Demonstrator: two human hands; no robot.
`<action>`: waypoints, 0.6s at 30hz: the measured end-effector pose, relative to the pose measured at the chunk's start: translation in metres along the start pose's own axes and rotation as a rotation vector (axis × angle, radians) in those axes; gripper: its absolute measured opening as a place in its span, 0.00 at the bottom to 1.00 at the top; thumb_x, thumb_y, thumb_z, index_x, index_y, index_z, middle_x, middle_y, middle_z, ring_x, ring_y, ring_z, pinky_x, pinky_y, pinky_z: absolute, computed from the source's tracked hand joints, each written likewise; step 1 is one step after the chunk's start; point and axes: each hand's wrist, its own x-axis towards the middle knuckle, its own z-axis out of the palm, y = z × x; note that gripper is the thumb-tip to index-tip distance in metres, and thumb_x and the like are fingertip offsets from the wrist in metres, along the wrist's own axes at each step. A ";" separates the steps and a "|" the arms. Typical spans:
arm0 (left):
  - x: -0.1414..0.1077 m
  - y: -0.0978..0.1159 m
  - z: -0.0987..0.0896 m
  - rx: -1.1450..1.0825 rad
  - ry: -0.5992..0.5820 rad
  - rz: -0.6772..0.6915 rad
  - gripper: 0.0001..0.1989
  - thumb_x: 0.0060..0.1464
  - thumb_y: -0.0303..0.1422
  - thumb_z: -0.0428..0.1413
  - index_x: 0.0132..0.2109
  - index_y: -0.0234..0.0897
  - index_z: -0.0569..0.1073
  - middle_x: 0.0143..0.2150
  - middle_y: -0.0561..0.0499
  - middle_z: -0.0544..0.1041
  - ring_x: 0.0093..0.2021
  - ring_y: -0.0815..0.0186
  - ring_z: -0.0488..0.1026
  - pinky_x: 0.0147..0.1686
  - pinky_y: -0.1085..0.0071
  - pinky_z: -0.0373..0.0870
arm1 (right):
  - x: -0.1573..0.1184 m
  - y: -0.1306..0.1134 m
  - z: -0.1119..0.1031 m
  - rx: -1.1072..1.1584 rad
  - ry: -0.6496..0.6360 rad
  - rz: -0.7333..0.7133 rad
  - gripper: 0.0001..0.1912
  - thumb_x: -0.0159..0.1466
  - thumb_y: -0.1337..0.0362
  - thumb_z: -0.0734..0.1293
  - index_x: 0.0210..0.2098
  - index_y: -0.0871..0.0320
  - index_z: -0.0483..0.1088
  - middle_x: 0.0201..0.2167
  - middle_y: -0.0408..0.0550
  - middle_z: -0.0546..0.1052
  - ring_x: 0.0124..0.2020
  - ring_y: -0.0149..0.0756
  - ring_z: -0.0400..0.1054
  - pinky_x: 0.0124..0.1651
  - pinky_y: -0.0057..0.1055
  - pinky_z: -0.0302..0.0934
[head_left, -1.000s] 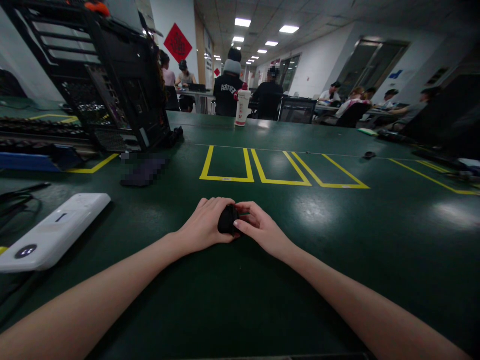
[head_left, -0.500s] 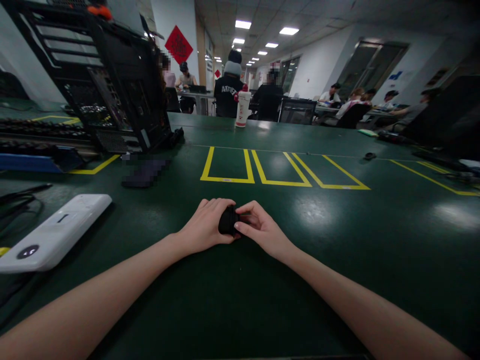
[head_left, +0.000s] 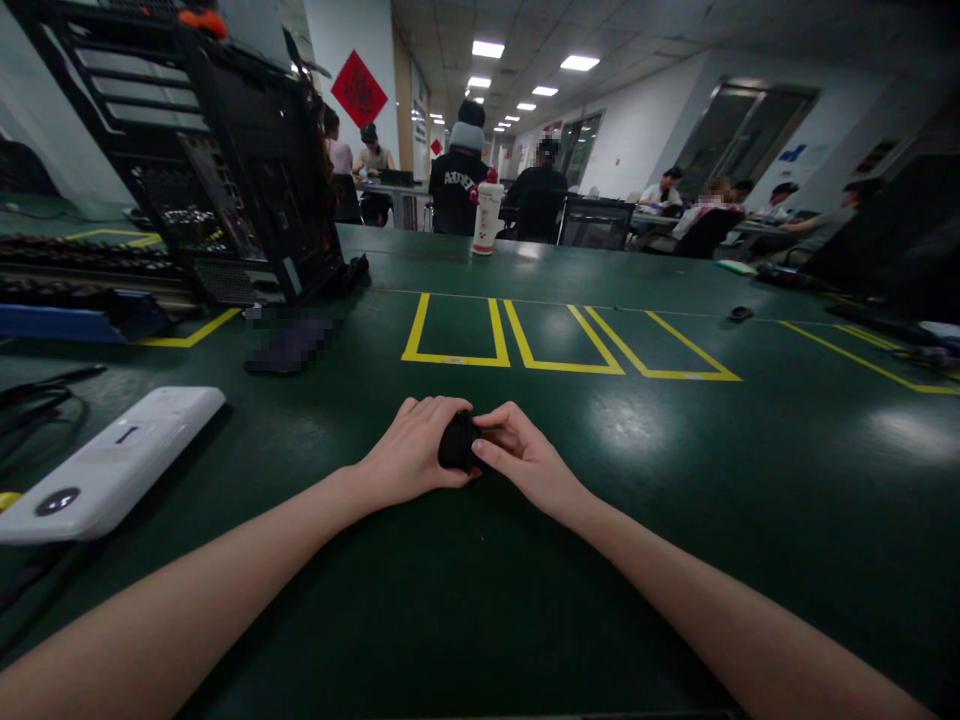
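A computer case (head_left: 270,190) and a white bottle (head_left: 487,218) are standing on the green desk (head_left: 675,480); people (head_left: 456,182) are sitting beyond.

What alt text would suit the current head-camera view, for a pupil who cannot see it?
A person's left hand grips a small black object while the right hand touches its side, at a green table. Beyond lie yellow tape outlines; a white device sits at left.

Can read no word on my feed: white lettering (head_left: 456,179) on dark jacket (head_left: 453,213), red print on white cup (head_left: 487,222), characters on red diamond sign (head_left: 359,91), labels (head_left: 454,360) on yellow tape (head_left: 559,367) too blurred.
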 end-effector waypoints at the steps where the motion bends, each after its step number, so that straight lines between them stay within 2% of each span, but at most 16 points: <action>1: 0.000 0.000 0.000 0.000 -0.001 0.000 0.28 0.44 0.41 0.58 0.50 0.38 0.58 0.45 0.48 0.68 0.44 0.59 0.65 0.41 0.64 0.58 | 0.000 -0.001 0.000 -0.001 0.001 -0.001 0.09 0.59 0.64 0.62 0.39 0.54 0.60 0.41 0.45 0.66 0.44 0.36 0.65 0.43 0.36 0.64; 7: 0.000 0.000 0.000 0.002 -0.001 0.000 0.28 0.44 0.41 0.58 0.50 0.38 0.58 0.45 0.48 0.68 0.44 0.59 0.66 0.41 0.64 0.59 | 0.002 -0.005 0.000 -0.063 0.008 0.048 0.13 0.59 0.65 0.62 0.44 0.54 0.60 0.45 0.46 0.65 0.48 0.37 0.62 0.49 0.39 0.62; 10: 0.000 0.000 0.000 0.004 -0.006 -0.001 0.28 0.43 0.40 0.58 0.50 0.38 0.58 0.45 0.48 0.68 0.44 0.59 0.66 0.41 0.64 0.59 | 0.001 -0.003 -0.001 -0.046 -0.033 0.066 0.12 0.59 0.63 0.63 0.42 0.54 0.60 0.44 0.46 0.66 0.48 0.38 0.63 0.47 0.39 0.63; 14: 0.000 0.000 0.000 0.019 0.003 -0.004 0.29 0.41 0.39 0.60 0.49 0.38 0.59 0.45 0.48 0.68 0.43 0.58 0.66 0.41 0.63 0.58 | 0.000 0.001 -0.001 -0.031 -0.004 0.004 0.15 0.55 0.66 0.66 0.41 0.52 0.60 0.43 0.44 0.65 0.46 0.37 0.64 0.46 0.38 0.63; 18: 0.001 0.000 0.000 0.003 -0.003 0.000 0.28 0.43 0.41 0.58 0.50 0.38 0.58 0.46 0.48 0.68 0.44 0.58 0.66 0.41 0.63 0.59 | 0.001 0.002 0.000 -0.013 0.015 -0.013 0.10 0.58 0.63 0.63 0.39 0.54 0.61 0.40 0.44 0.67 0.44 0.36 0.65 0.42 0.35 0.65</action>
